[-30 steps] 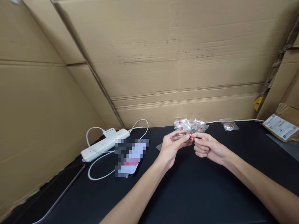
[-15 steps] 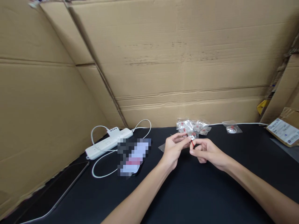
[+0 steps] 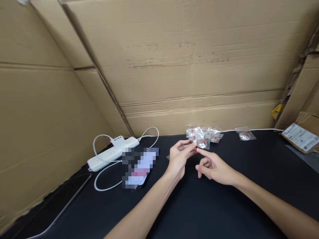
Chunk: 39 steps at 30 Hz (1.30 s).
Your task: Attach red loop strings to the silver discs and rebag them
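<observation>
My left hand (image 3: 179,156) is raised over the black table (image 3: 224,205) with thumb and fingers pinched on a small red part (image 3: 195,146). My right hand (image 3: 214,168) sits just right of it and lower. Its index finger points up to the red part and its other fingers are curled, with nothing seen in them. Right behind both hands lies a heap of small clear plastic bags with red pieces (image 3: 203,135). A single such bag (image 3: 245,134) lies further right.
A white power strip (image 3: 112,153) with looping white cables lies at the left, beside a phone (image 3: 139,167). A dark tablet (image 3: 59,205) lies at the table's left edge. Cardboard walls (image 3: 189,66) close the back and left. A labelled parcel (image 3: 300,136) sits at the far right.
My right hand has let go of the red part and dropped lower, leaving only the index finger reaching to it. My left hand kept the part and stayed in place.
</observation>
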Each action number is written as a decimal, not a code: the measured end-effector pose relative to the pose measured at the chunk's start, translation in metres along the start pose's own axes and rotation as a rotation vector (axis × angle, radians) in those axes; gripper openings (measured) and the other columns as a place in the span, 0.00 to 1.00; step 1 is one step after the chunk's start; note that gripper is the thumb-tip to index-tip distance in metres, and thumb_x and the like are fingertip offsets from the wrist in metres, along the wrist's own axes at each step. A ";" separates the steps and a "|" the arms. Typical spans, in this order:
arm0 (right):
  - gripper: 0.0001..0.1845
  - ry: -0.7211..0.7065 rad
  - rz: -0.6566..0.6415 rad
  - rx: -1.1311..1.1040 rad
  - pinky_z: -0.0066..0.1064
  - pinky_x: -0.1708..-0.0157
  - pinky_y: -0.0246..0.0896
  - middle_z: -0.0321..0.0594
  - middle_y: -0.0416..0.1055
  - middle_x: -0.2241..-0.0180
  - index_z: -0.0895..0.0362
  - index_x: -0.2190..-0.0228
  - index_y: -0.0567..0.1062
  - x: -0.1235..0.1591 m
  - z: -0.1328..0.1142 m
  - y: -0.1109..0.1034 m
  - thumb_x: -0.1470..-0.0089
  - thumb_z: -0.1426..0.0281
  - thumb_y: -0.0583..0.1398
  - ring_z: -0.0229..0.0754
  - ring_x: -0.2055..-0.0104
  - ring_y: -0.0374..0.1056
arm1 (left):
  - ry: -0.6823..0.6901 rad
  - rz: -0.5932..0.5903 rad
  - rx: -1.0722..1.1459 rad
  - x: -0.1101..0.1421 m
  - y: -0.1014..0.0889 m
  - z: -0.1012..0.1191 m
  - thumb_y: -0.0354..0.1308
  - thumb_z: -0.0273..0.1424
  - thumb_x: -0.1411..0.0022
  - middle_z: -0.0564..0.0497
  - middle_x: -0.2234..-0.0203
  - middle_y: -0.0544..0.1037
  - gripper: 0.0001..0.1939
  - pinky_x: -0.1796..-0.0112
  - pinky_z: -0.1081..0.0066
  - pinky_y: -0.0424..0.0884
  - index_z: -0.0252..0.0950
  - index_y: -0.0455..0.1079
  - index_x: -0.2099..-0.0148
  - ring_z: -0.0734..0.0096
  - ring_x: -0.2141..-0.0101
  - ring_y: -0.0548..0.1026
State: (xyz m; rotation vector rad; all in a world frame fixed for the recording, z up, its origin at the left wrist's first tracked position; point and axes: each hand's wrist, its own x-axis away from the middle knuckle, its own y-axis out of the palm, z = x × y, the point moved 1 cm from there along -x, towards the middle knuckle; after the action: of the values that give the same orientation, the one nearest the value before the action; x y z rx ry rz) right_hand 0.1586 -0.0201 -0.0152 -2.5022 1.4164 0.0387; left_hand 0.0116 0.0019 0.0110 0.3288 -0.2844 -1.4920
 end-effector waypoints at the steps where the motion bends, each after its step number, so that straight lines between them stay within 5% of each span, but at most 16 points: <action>1: 0.36 -0.001 -0.004 0.003 0.24 0.80 0.55 0.33 0.72 0.77 0.57 0.36 0.51 0.000 0.001 0.000 0.41 0.68 0.58 0.30 0.81 0.57 | -0.003 -0.002 0.001 -0.001 0.000 0.000 0.73 0.29 0.58 0.47 0.74 0.79 0.19 0.62 0.65 0.77 0.30 0.70 0.64 0.66 0.70 0.79; 5: 0.32 0.003 0.038 0.020 0.24 0.80 0.55 0.34 0.72 0.76 0.57 0.39 0.58 -0.003 0.003 0.001 0.43 0.67 0.59 0.31 0.81 0.58 | -0.031 -0.014 -0.002 -0.002 -0.001 -0.001 0.74 0.30 0.58 0.49 0.76 0.78 0.20 0.62 0.64 0.77 0.30 0.70 0.64 0.67 0.72 0.79; 8: 0.19 -0.065 0.207 0.132 0.25 0.78 0.57 0.34 0.71 0.75 0.56 0.52 0.68 -0.005 0.004 0.004 0.45 0.68 0.60 0.32 0.79 0.60 | -0.046 -0.024 0.010 0.000 0.002 -0.003 0.73 0.30 0.57 0.49 0.76 0.78 0.19 0.61 0.64 0.77 0.31 0.69 0.66 0.67 0.71 0.79; 11: 0.11 -0.132 0.347 0.217 0.26 0.76 0.58 0.34 0.71 0.73 0.53 0.60 0.68 -0.005 0.003 0.007 0.46 0.69 0.61 0.33 0.77 0.62 | -0.030 -0.023 0.040 0.004 0.006 -0.006 0.73 0.31 0.55 0.48 0.73 0.79 0.17 0.59 0.64 0.75 0.32 0.68 0.68 0.66 0.68 0.79; 23: 0.13 -0.175 0.589 0.225 0.27 0.78 0.56 0.32 0.65 0.77 0.53 0.71 0.63 -0.007 0.002 -0.001 0.50 0.66 0.64 0.34 0.79 0.60 | 0.057 -0.078 -0.044 0.013 0.011 -0.010 0.69 0.33 0.49 0.49 0.71 0.78 0.12 0.61 0.70 0.72 0.33 0.71 0.66 0.70 0.66 0.76; 30: 0.11 -0.196 0.634 0.185 0.27 0.79 0.53 0.32 0.64 0.79 0.54 0.74 0.65 -0.005 0.001 -0.004 0.46 0.63 0.61 0.35 0.79 0.59 | 0.097 -0.097 -0.046 0.012 0.013 -0.011 0.69 0.30 0.50 0.49 0.71 0.77 0.10 0.57 0.64 0.74 0.32 0.71 0.68 0.68 0.66 0.77; 39: 0.10 -0.179 0.509 0.070 0.28 0.75 0.57 0.36 0.67 0.73 0.55 0.69 0.69 -0.008 0.005 -0.005 0.42 0.62 0.59 0.36 0.75 0.62 | 0.103 -0.089 -0.018 0.006 0.008 -0.011 0.70 0.31 0.51 0.49 0.73 0.77 0.12 0.55 0.58 0.75 0.31 0.71 0.68 0.65 0.68 0.79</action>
State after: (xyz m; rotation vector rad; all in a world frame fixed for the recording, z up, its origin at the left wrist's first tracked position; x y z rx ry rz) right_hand 0.1587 -0.0098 -0.0177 -1.9659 1.8921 0.2955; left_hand 0.0234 -0.0034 0.0042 0.4070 -0.1760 -1.5584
